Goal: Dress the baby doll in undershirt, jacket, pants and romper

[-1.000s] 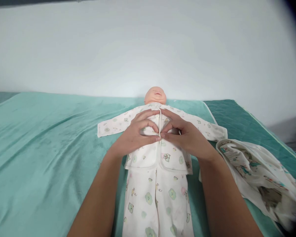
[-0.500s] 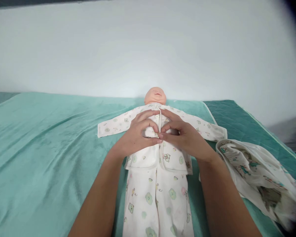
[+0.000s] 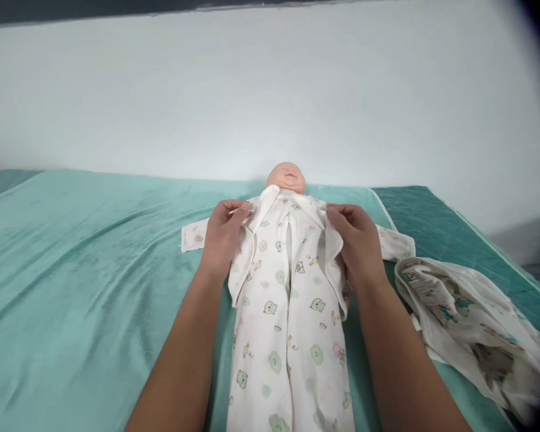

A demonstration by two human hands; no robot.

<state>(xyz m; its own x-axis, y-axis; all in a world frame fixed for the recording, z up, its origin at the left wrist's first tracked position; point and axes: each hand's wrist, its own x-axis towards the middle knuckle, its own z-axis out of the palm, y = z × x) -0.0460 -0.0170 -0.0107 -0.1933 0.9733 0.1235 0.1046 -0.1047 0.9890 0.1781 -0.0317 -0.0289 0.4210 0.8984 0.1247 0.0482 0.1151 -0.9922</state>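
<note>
A baby doll lies on its back, dressed in white printed baby pants that reach up over its chest. Over them is a matching baby jacket, its two front panels spread apart. My left hand is closed on the jacket's left-side panel near the shoulder. On the other side, my right hand pinches the opposite panel, whose corner hangs folded back. The sleeves stretch out to both sides, partly behind my hands.
A teal blanket with soft wrinkles lies under the doll. At the right is a crumpled white printed cloth, near a darker green quilted cover. A pale wall rises behind.
My hands have moved apart from the jacket's middle, drawing its front panels outward. The jacket front has opened, and the pants' upper part now shows over the chest.
</note>
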